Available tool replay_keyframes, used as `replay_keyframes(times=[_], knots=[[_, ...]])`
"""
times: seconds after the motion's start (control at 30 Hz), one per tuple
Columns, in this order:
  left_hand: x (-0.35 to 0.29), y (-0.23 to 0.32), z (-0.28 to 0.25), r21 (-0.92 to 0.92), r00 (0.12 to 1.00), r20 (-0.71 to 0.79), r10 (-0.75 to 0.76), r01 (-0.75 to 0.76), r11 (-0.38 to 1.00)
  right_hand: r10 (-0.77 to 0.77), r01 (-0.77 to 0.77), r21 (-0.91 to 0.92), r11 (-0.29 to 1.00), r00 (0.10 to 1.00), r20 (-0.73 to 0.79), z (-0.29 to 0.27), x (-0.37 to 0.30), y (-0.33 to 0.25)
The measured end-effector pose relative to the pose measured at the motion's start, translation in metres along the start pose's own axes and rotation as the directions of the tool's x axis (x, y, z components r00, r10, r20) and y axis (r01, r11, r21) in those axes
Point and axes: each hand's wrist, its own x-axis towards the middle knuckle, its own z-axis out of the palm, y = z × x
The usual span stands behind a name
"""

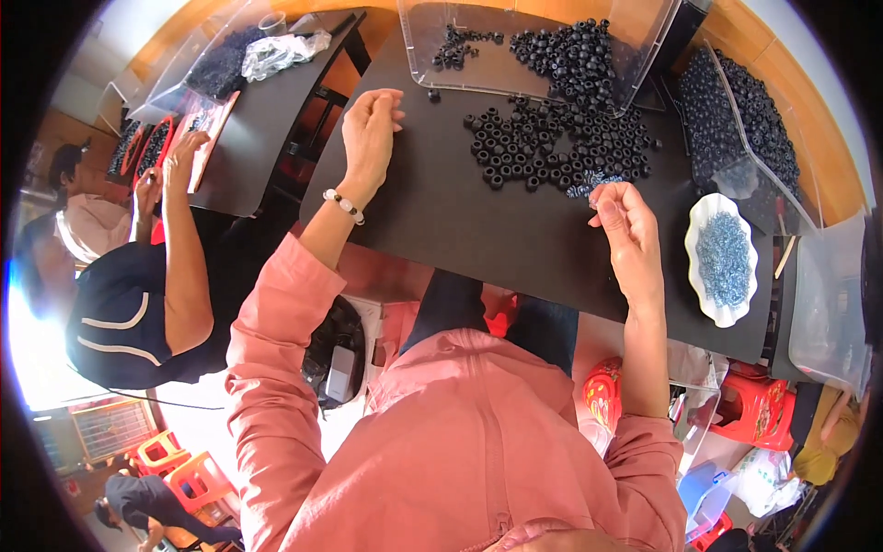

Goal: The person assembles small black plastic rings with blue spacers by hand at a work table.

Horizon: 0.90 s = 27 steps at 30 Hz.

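Note:
My left hand (370,138), with a bead bracelet on the wrist, is raised over the left part of the dark table (441,202). Its fingers are curled in, and whatever they may hold is hidden. My right hand (629,230) is closed in a pinch at the near edge of the bead pile, beside a small patch of blue-grey tiny beads (579,191). What lies between its fingertips is too small to make out. Black round beads with large holes (524,147) are spread in front of it. A white scalloped dish (696,276) of tiny blue-grey beads (724,258) stands to its right.
A clear bin (418,69) lies at the far edge, black beads spilling from it. Another clear bin (736,129) full of black beads stands far right. At the left table (267,101) a person (138,304) works over red-rimmed trays (156,147). Red stools (754,409) stand lower right.

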Motion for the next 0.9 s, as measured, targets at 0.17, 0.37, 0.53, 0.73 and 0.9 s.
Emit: replay_keyframes(times=[0.17, 0.37, 0.53, 0.73, 0.9], knots=[[0.006, 0.004, 0.013, 0.385, 0.984, 0.123, 0.129, -0.167, 0.908, 0.022, -0.022, 0.0, 1.0, 1.0, 0.013, 0.001, 0.001, -0.001], [0.013, 0.012, 0.026, 0.696, 0.905, 0.268, 0.33, -0.419, 0.583, 0.009, -0.009, 0.012, 1.0, 1.0, 0.014, 0.0, -0.001, 0.006], [0.013, 0.008, 0.029, 0.739, 0.894, 0.335, 0.297, -0.445, 0.506, -0.005, 0.004, 0.012, 1.0, 1.0, 0.01, 0.001, -0.001, 0.007], [0.0, 0.01, 0.03, 0.713, 0.87, 0.366, 0.33, -0.49, 0.502, -0.017, 0.017, 0.001, 1.0, 1.0, -0.011, 0.001, -0.003, 0.007], [-0.04, 0.027, 0.036, 0.444, 0.93, 0.336, 0.15, -0.297, 0.845, -0.033, 0.033, 0.008, 0.999, 0.999, -0.027, 0.002, -0.004, 0.004]])
